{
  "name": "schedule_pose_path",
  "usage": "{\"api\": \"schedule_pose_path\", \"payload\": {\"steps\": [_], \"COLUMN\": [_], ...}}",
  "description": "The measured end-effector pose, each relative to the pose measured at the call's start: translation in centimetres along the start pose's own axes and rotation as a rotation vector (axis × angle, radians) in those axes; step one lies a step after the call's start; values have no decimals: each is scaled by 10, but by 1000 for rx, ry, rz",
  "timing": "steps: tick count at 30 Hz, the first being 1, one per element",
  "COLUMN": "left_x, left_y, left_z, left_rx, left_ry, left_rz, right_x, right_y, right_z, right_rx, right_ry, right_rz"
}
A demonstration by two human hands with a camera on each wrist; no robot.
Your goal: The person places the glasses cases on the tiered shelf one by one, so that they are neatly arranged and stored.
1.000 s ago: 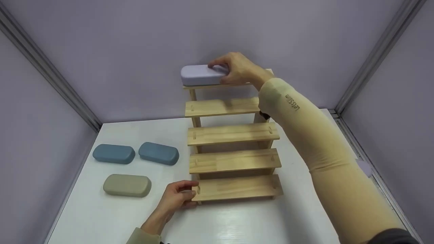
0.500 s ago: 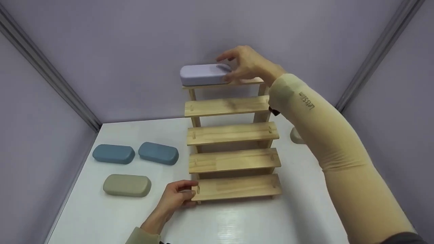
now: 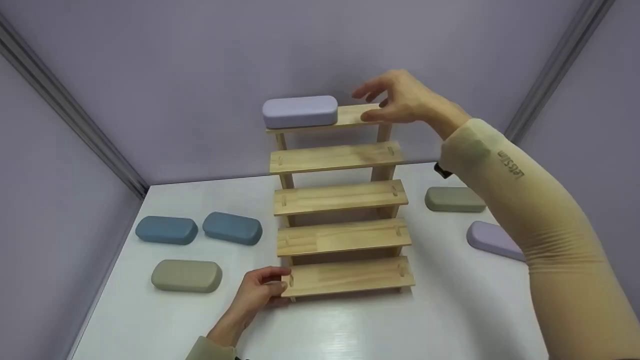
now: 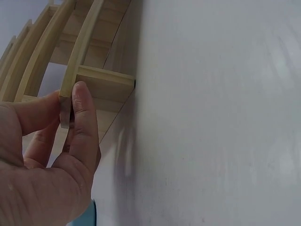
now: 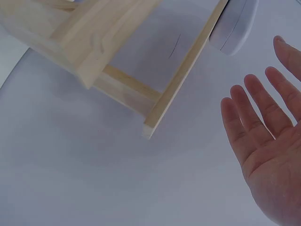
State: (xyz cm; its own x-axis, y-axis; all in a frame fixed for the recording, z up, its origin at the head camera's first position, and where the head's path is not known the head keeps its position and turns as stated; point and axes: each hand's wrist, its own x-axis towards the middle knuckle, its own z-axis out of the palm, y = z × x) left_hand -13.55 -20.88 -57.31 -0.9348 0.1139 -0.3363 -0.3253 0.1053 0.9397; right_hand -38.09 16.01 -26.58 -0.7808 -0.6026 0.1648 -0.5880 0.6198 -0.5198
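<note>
At the back of the table, up on the top shelf of a five-tier wooden stand, sits a lilac case, lying flat along the left end, nothing touching it. And there's the right hand, by the right end of that same shelf: fingers spread and lightly bent, thumb well apart, holding nothing, with a gap between fingertips and case.

Down low, the left hand has a pinch on the left end of the bottom shelf, thumb and fingers closed around the board, seemingly to steady the stand.

Left of the stand, two blue cases side by side, an olive case nearer. Over to the right, a second olive case and another lilac one, a light purple case partly hidden by the sleeve.

The step in hand looks like the placing of that top case, and I'd judge it done. The next move calls for a clean exit past the shelf end, no bump, left pinch firm; any further case would want a grip across its narrow width.
</note>
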Motion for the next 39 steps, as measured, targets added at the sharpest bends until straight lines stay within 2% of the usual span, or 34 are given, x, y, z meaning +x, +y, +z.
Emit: {"api": "schedule_pose_path", "payload": {"steps": [6, 10, 17, 23, 28, 39], "left_x": [1, 1, -1, 0, 0, 0], "left_y": [0, 0, 0, -2, -4, -4], "left_z": [2, 1, -1, -3, -4, -5], "left_rx": [-4, 3, -5, 3, -6, -11], "left_ry": [4, 10, 20, 32, 27, -1], "left_rz": [-5, -6, 0, -10, -14, 6], "right_x": [-39, -69, -121, -170, -209, -283], "right_y": [24, 40, 74, 104, 125, 177], "right_z": [6, 10, 28, 49, 63, 83], "right_rx": [-57, -85, -91, -96, -111, -217], "right_ry": [42, 66, 46, 33, 23, 161], "right_rz": [-39, -34, 53, 61, 102, 171]}}
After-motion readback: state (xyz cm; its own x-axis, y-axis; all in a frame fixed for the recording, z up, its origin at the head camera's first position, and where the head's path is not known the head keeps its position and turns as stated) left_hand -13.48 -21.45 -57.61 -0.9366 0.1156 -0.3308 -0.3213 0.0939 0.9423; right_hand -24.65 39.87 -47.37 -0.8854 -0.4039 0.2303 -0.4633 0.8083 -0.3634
